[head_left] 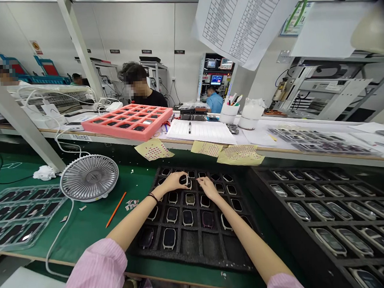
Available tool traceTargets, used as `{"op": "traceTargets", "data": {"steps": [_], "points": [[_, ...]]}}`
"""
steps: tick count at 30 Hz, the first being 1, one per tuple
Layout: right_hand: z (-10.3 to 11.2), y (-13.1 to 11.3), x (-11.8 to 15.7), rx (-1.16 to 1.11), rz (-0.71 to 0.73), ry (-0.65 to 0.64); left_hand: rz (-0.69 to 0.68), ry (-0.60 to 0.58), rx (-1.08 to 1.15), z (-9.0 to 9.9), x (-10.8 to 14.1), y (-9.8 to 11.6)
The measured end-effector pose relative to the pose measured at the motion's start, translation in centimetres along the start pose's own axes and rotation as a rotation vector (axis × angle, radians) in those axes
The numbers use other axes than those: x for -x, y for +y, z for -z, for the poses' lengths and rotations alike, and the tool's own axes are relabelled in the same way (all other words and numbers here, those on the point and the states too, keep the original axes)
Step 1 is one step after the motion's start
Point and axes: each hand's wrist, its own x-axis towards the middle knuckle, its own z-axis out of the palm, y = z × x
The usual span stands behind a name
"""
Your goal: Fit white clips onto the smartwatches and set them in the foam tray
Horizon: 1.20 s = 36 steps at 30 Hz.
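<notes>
A black foam tray [191, 236] on the green bench holds watch-like devices in its pockets; a few pockets in the nearest row hold none. My left hand [172, 182] is over the tray's far rows, its fingers closed round a watch case [183, 179] with a dark face. To its right, my right hand [208, 188] reaches over the same rows, with its index finger and thumb close together near a pocket. Whether anything small is between those fingertips cannot be made out.
Another black foam tray [263, 200] of watches is on the right. At left are a grey fan [90, 178], an orange stick [116, 209] and a clear tray [40, 238]. A shelf [116, 141] beyond bears a pink foam tray [147, 135]. A person [151, 97] sits behind it.
</notes>
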Motion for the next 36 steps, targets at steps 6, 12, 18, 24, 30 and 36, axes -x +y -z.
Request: {"op": "traceTargets", "data": {"steps": [6, 12, 18, 24, 30, 36], "points": [[-0.6, -0.2, 1.5, 0.244, 0.18, 0.06, -0.024, -0.058, -0.076, 0.7, 2.9, -2.8], [-0.7, -1.0, 2.8, 0.449, 0.397, -0.095, -0.091, -0.118, -0.157, 0.6, 5.1, -3.1], [-0.8, -0.6, 3.1, 0.569, 0.39, -0.336, -0.001, 0.014, -0.178, 4.1, 7.6, -4.5], [-0.8, -0.6, 3.1, 0.523, 0.384, -0.314, 0.115, -0.041, -0.2, 3.7, 8.1, -4.9], [-0.6, -0.8, 3.2, 0.509, 0.376, -0.322, 0.293, 0.073, -0.295, 2.0, 6.3, -3.3], [-0.5, -0.9, 3.3, 0.51, 0.362, -0.344, 0.476, 0.123, -0.409, 1.3, 5.3, -1.3]]}}
